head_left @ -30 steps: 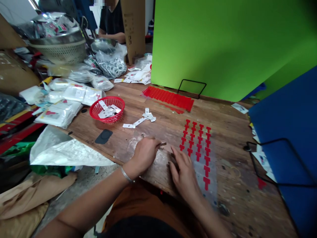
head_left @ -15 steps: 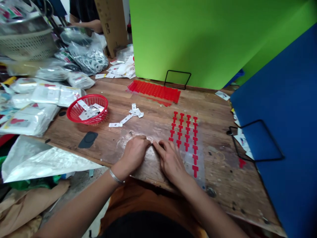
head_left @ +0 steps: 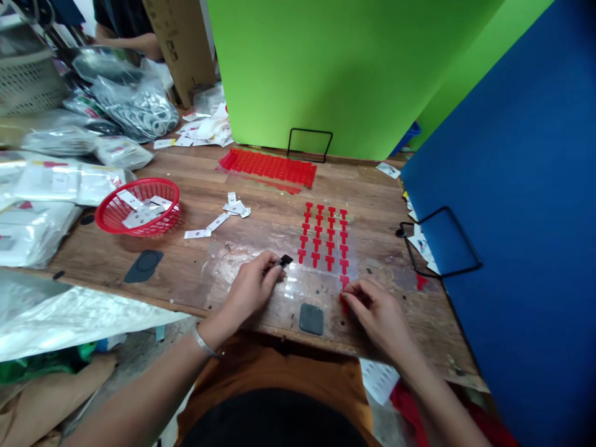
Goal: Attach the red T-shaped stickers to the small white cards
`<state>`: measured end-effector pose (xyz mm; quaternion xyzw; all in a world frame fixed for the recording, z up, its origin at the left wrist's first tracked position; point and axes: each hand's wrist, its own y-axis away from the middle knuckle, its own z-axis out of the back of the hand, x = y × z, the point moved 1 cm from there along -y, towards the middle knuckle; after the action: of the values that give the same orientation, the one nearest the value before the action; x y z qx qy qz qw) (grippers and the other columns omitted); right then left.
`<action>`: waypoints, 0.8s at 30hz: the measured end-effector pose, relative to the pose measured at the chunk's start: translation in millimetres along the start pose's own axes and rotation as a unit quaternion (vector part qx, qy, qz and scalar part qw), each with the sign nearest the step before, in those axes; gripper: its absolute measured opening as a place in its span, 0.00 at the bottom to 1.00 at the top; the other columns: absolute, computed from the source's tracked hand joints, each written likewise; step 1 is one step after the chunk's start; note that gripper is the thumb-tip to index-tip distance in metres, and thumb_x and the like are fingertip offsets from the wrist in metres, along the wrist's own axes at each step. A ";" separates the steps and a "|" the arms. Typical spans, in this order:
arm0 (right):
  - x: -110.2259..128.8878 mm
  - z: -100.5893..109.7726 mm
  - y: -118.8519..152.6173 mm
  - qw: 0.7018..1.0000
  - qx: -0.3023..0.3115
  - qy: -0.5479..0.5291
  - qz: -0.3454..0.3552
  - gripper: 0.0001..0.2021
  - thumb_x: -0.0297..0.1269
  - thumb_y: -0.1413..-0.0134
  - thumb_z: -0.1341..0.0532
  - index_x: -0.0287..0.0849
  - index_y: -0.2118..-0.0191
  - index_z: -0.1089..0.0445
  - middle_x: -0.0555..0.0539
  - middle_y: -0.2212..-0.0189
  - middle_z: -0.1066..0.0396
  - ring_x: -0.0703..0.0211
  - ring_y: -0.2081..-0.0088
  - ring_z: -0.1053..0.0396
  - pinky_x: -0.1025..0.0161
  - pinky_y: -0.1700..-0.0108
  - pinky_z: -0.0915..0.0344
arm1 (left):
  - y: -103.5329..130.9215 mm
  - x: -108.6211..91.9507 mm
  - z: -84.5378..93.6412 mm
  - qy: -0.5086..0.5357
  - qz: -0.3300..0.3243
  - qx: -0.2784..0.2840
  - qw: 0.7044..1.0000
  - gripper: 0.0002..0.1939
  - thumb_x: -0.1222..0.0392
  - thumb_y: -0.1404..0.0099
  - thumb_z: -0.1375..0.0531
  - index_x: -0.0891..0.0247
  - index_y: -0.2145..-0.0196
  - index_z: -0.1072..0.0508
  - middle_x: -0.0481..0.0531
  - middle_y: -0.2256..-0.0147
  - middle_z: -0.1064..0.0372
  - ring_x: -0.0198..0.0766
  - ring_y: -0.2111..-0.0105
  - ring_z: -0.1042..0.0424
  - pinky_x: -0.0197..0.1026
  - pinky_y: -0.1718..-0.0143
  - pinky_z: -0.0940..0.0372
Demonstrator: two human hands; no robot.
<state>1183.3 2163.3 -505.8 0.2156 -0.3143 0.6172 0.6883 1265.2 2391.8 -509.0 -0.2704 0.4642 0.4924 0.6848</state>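
My left hand (head_left: 251, 282) pinches a small flat black piece (head_left: 286, 261) between thumb and fingers, just above the table. My right hand (head_left: 375, 310) is closed at the near end of the rightmost column of red T-shaped stickers (head_left: 330, 234). Its thumb and fingertips grip the lowest sticker (head_left: 344, 305), part of which they cover. These stickers lie in columns on a clear plastic sheet (head_left: 354, 248). Between my hands, close to the table's front edge, lies a dark grey rounded square (head_left: 311, 319).
At left stands a red basket (head_left: 105, 217) of white tags; more tags (head_left: 217, 221) lie beside it. Red sticker sheets (head_left: 267, 167) are stacked at the back. A green panel (head_left: 354, 74) and a blue panel (head_left: 507, 186) with wire stands border the table. Bagged goods (head_left: 46, 180) crowd the left.
My hands have parted. The right moved right and nearer to the lowest red sticker; the left now shows the black piece. The grey square has come into sight, and the view has shifted.
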 end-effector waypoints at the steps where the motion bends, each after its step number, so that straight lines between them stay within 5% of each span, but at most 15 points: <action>1: -5.1 3.0 2.5 1.000 0.007 0.007 -0.011 0.06 0.33 0.50 0.45 0.43 0.75 0.34 0.48 0.74 0.33 0.58 0.70 0.35 0.62 0.66 0.39 | 0.8 -1.4 -10.8 0.077 0.025 0.030 0.996 0.06 0.59 0.36 0.45 0.63 0.64 0.34 0.52 0.69 0.27 0.37 0.67 0.27 0.40 0.63 0.34; 5: -13.4 -0.8 4.1 0.998 0.026 0.035 -0.041 0.05 0.32 0.53 0.44 0.42 0.74 0.32 0.47 0.73 0.33 0.57 0.71 0.34 0.62 0.67 0.39 | 1.5 -8.8 -54.6 0.279 0.104 0.114 0.948 0.10 0.58 0.40 0.40 0.65 0.65 0.36 0.50 0.73 0.29 0.34 0.71 0.27 0.41 0.62 0.32; 10: -12.1 -2.1 -7.3 0.994 0.062 0.079 -0.040 0.03 0.30 0.57 0.43 0.43 0.77 0.35 0.48 0.75 0.34 0.58 0.72 0.35 0.63 0.68 0.40 | -5.7 -14.0 -84.9 0.342 0.145 0.128 0.920 0.10 0.60 0.41 0.39 0.67 0.67 0.36 0.50 0.72 0.29 0.30 0.76 0.29 0.37 0.69 0.31; 14: -13.3 0.5 -8.7 0.992 0.073 0.098 -0.023 0.04 0.28 0.59 0.43 0.43 0.79 0.37 0.48 0.75 0.34 0.59 0.72 0.37 0.63 0.67 0.40 | -10.2 -12.6 -91.9 0.353 0.176 0.113 0.912 0.05 0.66 0.37 0.43 0.66 0.67 0.40 0.52 0.70 0.28 0.30 0.77 0.28 0.37 0.71 0.31; 19: -19.6 -7.9 8.4 0.998 -0.015 0.063 0.006 0.10 0.31 0.52 0.44 0.42 0.65 0.27 0.46 0.71 0.32 0.57 0.70 0.34 0.61 0.66 0.37 | -9.5 -12.1 -91.6 0.359 0.190 0.100 0.908 0.05 0.69 0.36 0.45 0.65 0.67 0.41 0.54 0.69 0.27 0.32 0.76 0.26 0.39 0.70 0.30; 24: -20.1 -11.9 16.4 0.998 -0.049 0.023 0.032 0.09 0.34 0.48 0.45 0.44 0.71 0.27 0.45 0.71 0.32 0.57 0.69 0.33 0.61 0.65 0.36 | -9.9 -13.8 -90.4 0.353 0.199 0.098 0.909 0.05 0.68 0.36 0.45 0.64 0.67 0.41 0.53 0.70 0.27 0.33 0.75 0.26 0.43 0.67 0.28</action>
<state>1168.3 2159.4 -529.8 0.1568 -0.3349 0.6272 0.6855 1239.8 2307.5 -535.6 -0.2602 0.7658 0.4425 0.3874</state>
